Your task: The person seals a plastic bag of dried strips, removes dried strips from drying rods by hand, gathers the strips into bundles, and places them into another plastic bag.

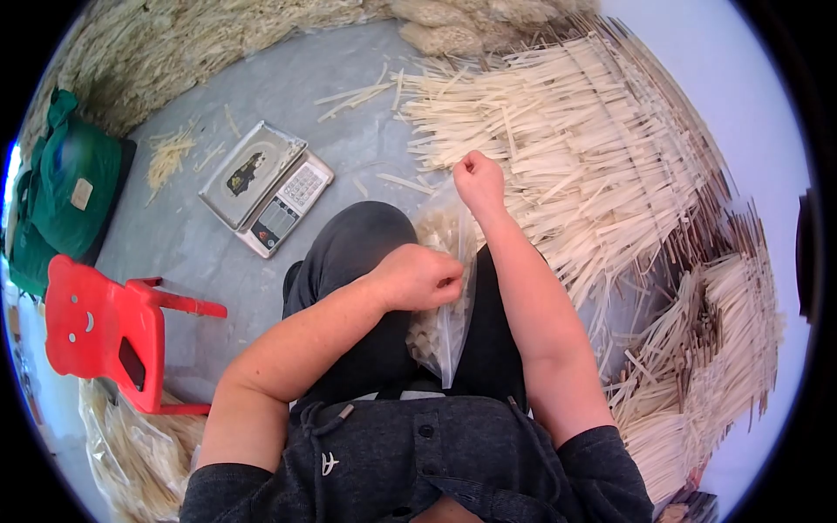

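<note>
A clear plastic zip bag (441,228) with pale cut pieces inside lies over my lap, between my thighs. My left hand (423,277) is closed across the middle of the bag, its fingertips pinching near the zip edge. Farther forward, my right hand (480,183) is closed in a fist-like pinch at the bag's far corner. The fingertips of both hands are partly hidden. The bag's near end rests close to my waist.
A digital scale (301,187) stands on the grey floor at left. Beside it are a red child's chair (105,318) with a phone (132,363) on it and a green bag (74,183). Large heaps of pale strips (567,131) spread along the right. Dried bundles (218,44) line the back.
</note>
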`<move>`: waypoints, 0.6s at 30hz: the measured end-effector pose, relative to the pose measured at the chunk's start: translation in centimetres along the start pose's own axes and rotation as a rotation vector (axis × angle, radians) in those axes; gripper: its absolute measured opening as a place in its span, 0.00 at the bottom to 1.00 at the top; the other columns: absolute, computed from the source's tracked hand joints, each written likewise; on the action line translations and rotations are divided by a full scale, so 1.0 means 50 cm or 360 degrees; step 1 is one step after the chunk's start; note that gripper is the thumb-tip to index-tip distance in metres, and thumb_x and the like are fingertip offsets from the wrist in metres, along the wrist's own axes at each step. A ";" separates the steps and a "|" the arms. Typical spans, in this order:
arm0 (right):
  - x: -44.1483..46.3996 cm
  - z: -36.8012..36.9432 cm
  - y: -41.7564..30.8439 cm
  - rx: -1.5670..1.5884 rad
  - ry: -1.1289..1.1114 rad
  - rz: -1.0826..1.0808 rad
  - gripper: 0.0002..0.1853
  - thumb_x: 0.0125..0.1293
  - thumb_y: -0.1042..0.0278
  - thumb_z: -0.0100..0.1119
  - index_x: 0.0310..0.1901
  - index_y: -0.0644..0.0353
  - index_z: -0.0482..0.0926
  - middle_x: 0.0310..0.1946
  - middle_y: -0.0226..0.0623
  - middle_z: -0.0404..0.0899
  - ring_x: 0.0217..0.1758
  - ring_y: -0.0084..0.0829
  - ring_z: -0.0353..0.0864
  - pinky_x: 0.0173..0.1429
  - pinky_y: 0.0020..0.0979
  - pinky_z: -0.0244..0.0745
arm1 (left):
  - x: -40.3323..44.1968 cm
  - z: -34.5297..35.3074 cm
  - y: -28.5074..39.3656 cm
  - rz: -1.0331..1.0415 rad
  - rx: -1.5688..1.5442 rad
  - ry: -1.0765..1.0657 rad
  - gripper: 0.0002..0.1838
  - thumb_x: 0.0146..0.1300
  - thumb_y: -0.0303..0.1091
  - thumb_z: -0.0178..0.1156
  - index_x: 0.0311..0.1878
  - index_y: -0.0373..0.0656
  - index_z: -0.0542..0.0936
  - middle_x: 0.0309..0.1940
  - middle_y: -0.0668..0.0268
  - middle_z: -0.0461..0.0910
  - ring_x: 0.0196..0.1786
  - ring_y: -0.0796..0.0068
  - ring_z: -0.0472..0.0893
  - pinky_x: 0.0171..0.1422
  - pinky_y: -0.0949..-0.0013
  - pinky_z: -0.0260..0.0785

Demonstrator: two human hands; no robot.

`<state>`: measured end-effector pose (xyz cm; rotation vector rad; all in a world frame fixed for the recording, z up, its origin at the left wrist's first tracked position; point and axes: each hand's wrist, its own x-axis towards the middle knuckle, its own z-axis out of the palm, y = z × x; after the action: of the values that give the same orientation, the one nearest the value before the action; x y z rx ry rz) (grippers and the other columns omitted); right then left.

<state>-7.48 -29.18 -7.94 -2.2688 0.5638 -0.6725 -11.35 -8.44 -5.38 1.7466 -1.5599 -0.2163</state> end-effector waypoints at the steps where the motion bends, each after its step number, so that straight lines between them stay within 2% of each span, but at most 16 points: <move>1: 0.002 -0.001 -0.002 0.0006 -0.0008 0.0021 0.09 0.56 0.66 0.58 0.27 0.63 0.80 0.23 0.48 0.81 0.28 0.47 0.81 0.36 0.41 0.75 | 0.002 -0.005 0.003 -0.0031 -0.0002 -0.0006 0.08 0.55 0.34 0.58 0.24 0.43 0.74 0.20 0.61 0.74 0.24 0.55 0.77 0.29 0.58 0.69; 6: -0.006 -0.024 -0.006 -0.0064 -0.0034 0.0102 0.09 0.55 0.66 0.57 0.28 0.63 0.80 0.24 0.50 0.81 0.29 0.48 0.81 0.37 0.42 0.75 | 0.002 -0.002 0.012 -0.0069 -0.0007 -0.0042 0.09 0.56 0.35 0.58 0.25 0.42 0.74 0.21 0.59 0.74 0.25 0.55 0.77 0.29 0.58 0.69; 8: -0.003 -0.031 -0.015 0.0005 -0.0019 0.0132 0.09 0.55 0.66 0.58 0.27 0.63 0.80 0.24 0.50 0.81 0.30 0.49 0.81 0.38 0.41 0.76 | -0.001 -0.010 0.020 -0.0225 -0.0108 0.0007 0.10 0.59 0.36 0.58 0.27 0.40 0.74 0.21 0.58 0.73 0.25 0.56 0.75 0.30 0.60 0.68; 11: -0.003 -0.058 -0.049 0.0022 0.0050 0.0090 0.10 0.53 0.64 0.59 0.25 0.62 0.81 0.24 0.49 0.81 0.30 0.49 0.81 0.38 0.42 0.76 | -0.013 -0.044 0.031 -0.0268 -0.0293 -0.0046 0.11 0.63 0.35 0.59 0.29 0.39 0.74 0.21 0.57 0.72 0.24 0.59 0.73 0.31 0.62 0.67; 15: 0.031 -0.125 -0.072 0.0053 0.0111 -0.0028 0.11 0.51 0.61 0.60 0.24 0.61 0.81 0.24 0.49 0.81 0.30 0.48 0.81 0.38 0.42 0.75 | -0.023 -0.107 0.051 -0.0196 -0.0136 -0.0005 0.09 0.65 0.33 0.58 0.31 0.38 0.75 0.22 0.57 0.71 0.25 0.61 0.72 0.32 0.63 0.66; 16: 0.038 -0.152 -0.087 0.0023 0.0099 0.0000 0.12 0.50 0.60 0.60 0.24 0.61 0.82 0.23 0.48 0.81 0.29 0.47 0.81 0.37 0.41 0.75 | -0.019 -0.135 0.061 -0.0203 -0.0063 -0.0048 0.09 0.65 0.34 0.58 0.32 0.39 0.76 0.23 0.56 0.73 0.27 0.58 0.74 0.33 0.62 0.67; 18: 0.036 -0.205 -0.114 -0.0006 0.0092 0.0028 0.12 0.50 0.59 0.60 0.24 0.61 0.82 0.23 0.47 0.81 0.28 0.46 0.81 0.36 0.40 0.75 | -0.011 -0.186 0.074 -0.0178 0.0185 -0.0222 0.11 0.65 0.41 0.55 0.34 0.43 0.76 0.29 0.55 0.78 0.35 0.48 0.79 0.37 0.53 0.70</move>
<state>-11.13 -31.46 3.10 -2.2516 0.6124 -0.7307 -8.89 -3.82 3.16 1.9483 -1.6020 -0.3144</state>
